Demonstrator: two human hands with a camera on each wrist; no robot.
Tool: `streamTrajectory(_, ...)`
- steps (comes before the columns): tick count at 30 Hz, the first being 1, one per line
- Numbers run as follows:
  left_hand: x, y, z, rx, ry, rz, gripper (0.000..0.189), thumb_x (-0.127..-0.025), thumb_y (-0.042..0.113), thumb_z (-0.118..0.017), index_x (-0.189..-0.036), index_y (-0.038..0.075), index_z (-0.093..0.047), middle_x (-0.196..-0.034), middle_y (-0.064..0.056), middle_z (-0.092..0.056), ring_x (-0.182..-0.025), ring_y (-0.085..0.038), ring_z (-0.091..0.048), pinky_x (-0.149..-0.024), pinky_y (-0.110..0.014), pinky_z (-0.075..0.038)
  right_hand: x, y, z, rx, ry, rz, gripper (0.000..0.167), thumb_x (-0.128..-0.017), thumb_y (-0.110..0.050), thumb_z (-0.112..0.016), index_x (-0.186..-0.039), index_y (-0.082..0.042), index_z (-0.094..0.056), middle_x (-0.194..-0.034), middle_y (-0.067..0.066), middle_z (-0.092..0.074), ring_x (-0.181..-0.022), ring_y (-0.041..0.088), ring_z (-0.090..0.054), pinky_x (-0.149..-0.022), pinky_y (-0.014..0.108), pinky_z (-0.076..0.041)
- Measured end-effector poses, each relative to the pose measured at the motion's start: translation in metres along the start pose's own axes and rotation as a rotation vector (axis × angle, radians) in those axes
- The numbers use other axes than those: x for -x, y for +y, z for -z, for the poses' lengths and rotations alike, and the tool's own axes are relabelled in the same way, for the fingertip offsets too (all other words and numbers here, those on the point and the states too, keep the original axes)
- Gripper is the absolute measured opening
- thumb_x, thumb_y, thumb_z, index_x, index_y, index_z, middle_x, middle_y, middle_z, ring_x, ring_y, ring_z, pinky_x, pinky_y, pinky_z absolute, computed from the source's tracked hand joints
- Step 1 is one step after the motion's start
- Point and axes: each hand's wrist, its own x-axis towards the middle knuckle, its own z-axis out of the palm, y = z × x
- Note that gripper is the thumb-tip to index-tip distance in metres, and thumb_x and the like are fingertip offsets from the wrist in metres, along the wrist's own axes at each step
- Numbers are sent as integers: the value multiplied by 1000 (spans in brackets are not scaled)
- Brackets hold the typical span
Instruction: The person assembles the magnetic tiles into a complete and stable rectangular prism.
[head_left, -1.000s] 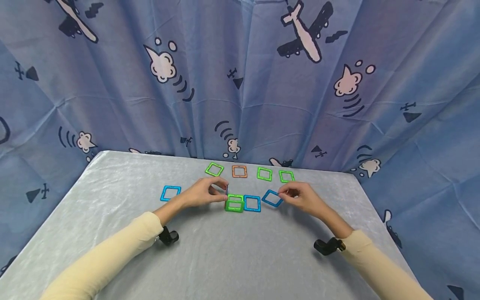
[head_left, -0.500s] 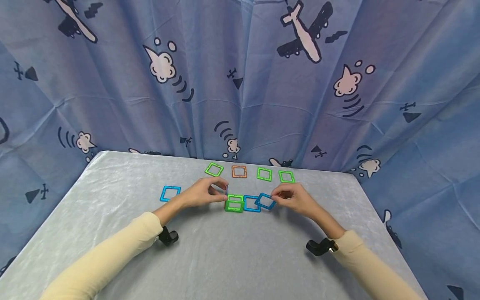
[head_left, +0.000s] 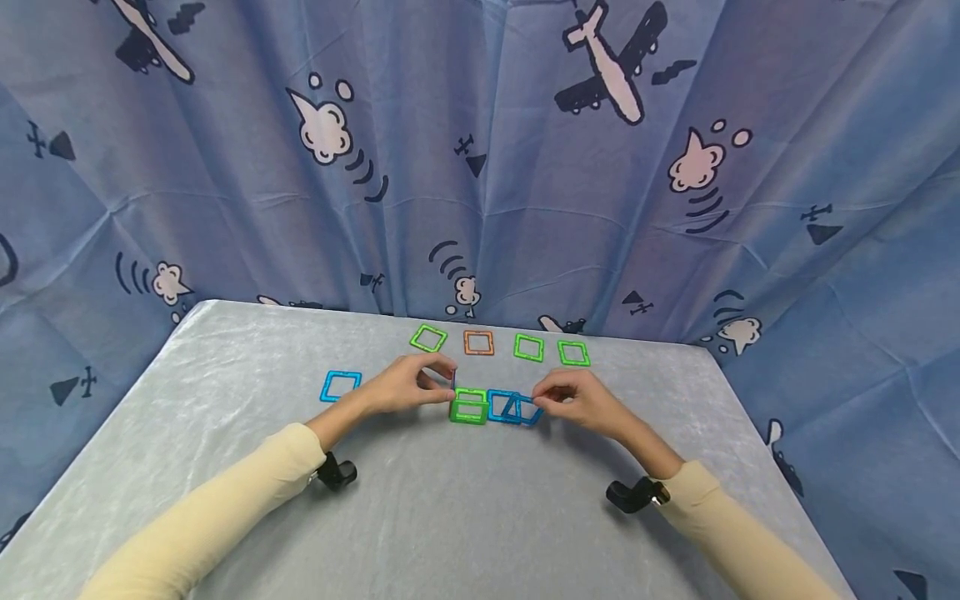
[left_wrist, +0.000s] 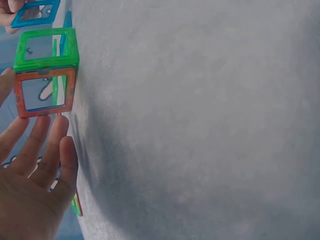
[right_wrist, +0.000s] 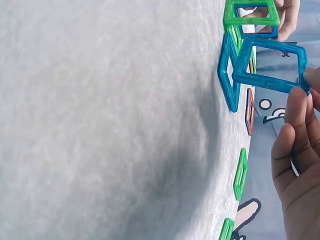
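Note:
Magnetic tiles stand joined as a small open box mid-table. My left hand (head_left: 408, 385) pinches its left side, an orange magnetic tile (left_wrist: 20, 95), thumb on one edge and fingertips on the opposite one. Beside that comes an upright green magnetic tile (left_wrist: 45, 63). A blue tile lying flat (head_left: 491, 406) touches the box's right side. Above it, my right hand (head_left: 585, 400) pinches another blue magnetic tile (right_wrist: 270, 82) by one corner, thumb against fingers. This tile is tilted and overlaps the flat one in the head view; whether they touch I cannot tell.
Along the back of the white-covered table (head_left: 420, 517) lie several loose tiles: a green one (head_left: 415, 340), an orange one (head_left: 479, 352) and more green ones (head_left: 528, 358). Left of the box lies a loose blue tile (head_left: 341, 374). A patterned curtain (head_left: 480, 225) hangs behind.
My right hand has carried its blue tile leftward, from right of the flat blue tile to over it, and the tile has turned and tilted. The left hand stays still.

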Motion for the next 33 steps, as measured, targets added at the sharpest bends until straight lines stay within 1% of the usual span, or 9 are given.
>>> streamTrajectory(6,0,2,1,-6,0,0,49,-96,18,-75,-136,-4,-57,-124,-18,-65,-98,-25,-71,-82,-36,-57,-5,-1,-5,6,-39,17,9,-89,13,-71,-95,8,-74,-87,10,-70,-75,20,-59,-65,27,-52)
streamTrajectory(9,0,1,1,-21,6,9,50,-96,19,-75,-137,-3,-57,-123,-16,-66,-97,-23,-71,-81,-36,-57,-8,-1,-7,6,-66,42,10,-89,13,-70,-96,8,-74,-87,14,-70,-74,20,-58,-63,27,-50)
streamTrajectory(14,-1,0,0,-34,10,19,51,-95,20,-75,-137,-3,-57,-124,-14,-66,-97,-20,-71,-81,-35,-57,-11,-1,-12,12,-84,70,9,-90,13,-70,-95,7,-74,-86,14,-69,-73,22,-57,-61,28,-48)
streamTrajectory(16,-1,-1,0,-32,9,22,52,-95,20,-76,-138,-2,-57,-124,-13,-66,-97,-19,-71,-81,-34,-57,-12,-2,-14,13,-88,67,9,-90,13,-70,-96,7,-74,-86,12,-68,-73,23,-57,-61,29,-48)
streamTrajectory(24,1,0,0,-15,3,7,51,-96,19,-75,-137,-4,-56,-125,-17,-65,-98,-24,-71,-80,-36,-58,-16,-4,-17,18,-113,40,9,-91,12,-70,-96,6,-74,-87,15,-68,-73,25,-57,-62,30,-49)
streamTrajectory(30,0,-1,0,-12,-1,24,52,-95,19,-76,-139,-2,-57,-125,-14,-65,-98,-20,-71,-81,-34,-57,-16,-3,-18,13,-105,18,10,-91,12,-69,-96,6,-74,-87,15,-68,-72,26,-57,-62,31,-49)
streamTrajectory(33,-1,-2,0,-10,-2,29,52,-95,18,-76,-139,-1,-56,-125,-14,-65,-98,-20,-71,-81,-34,-57,-15,15,-20,20,-101,2,9,-93,6,-71,-99,1,-76,-88,8,-69,-73,21,-58,-63,31,-50)
